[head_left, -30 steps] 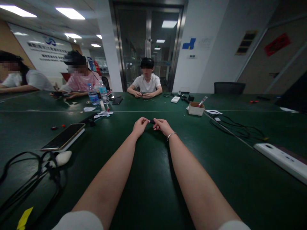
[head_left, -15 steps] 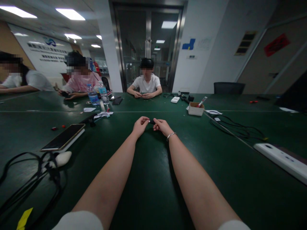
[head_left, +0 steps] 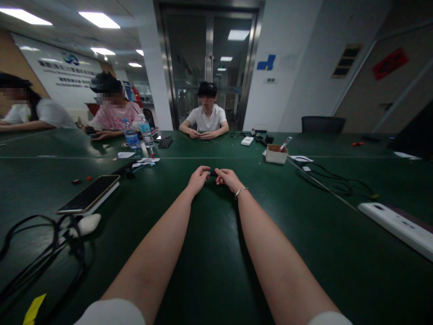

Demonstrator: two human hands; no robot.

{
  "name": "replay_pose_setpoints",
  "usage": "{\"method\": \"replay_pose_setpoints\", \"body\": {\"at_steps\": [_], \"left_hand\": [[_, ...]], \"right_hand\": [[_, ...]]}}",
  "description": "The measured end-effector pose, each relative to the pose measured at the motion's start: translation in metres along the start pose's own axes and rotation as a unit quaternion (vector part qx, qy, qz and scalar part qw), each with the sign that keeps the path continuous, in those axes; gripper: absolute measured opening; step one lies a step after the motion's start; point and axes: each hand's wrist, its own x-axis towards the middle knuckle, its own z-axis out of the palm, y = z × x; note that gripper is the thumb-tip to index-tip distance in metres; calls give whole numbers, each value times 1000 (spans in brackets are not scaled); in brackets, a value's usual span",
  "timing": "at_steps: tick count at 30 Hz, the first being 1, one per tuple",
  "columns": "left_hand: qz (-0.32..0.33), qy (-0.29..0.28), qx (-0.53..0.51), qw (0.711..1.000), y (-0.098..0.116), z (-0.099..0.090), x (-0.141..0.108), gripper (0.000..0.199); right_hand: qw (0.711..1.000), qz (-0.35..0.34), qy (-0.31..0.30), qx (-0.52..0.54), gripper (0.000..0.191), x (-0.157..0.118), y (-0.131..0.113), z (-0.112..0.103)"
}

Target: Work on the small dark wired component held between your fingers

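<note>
Both my arms stretch forward over the green table [head_left: 216, 234]. A small dark object [head_left: 213, 173] lies between my fingertips, too small to identify. My left hand [head_left: 199, 178] is closed in a pinch at its left end. From the other side, my right hand [head_left: 228, 178], with a silver bracelet [head_left: 241, 192] at the wrist, pinches its right end with thumb and curled fingers.
At left are a phone [head_left: 89, 194] on a white box, black cables [head_left: 72, 243] and a white mouse [head_left: 88, 224]. Bottles [head_left: 131, 135] stand farther back. At right are a small box [head_left: 276, 154] and a white power strip [head_left: 399, 225]. A person [head_left: 207, 118] sits opposite.
My left hand has shifted slightly right, toward my right hand. The light tip seen earlier at the dark object's left end no longer shows.
</note>
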Motion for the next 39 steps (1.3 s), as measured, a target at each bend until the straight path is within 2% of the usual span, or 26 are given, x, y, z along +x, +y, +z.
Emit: {"method": "replay_pose_setpoints", "body": {"at_steps": [4, 8, 13, 21, 39], "left_hand": [[4, 7, 13, 1000, 0, -2, 0, 31], [-1, 17, 15, 1000, -1, -1, 1, 26], [-5, 0, -4, 1000, -2, -1, 2, 29], [-17, 3, -15, 1000, 0, -1, 1, 29], [14, 11, 29, 999, 0, -2, 0, 27]], "right_hand": [[1000, -1, -3, -2, 33, 1, 1, -1], [1000, 0, -3, -8, 33, 3, 2, -1], [1000, -1, -7, -10, 34, 2, 2, -1], [1000, -9, -15, -18, 34, 1, 0, 0], [1000, -3, -15, -20, 31, 1, 0, 0]]}}
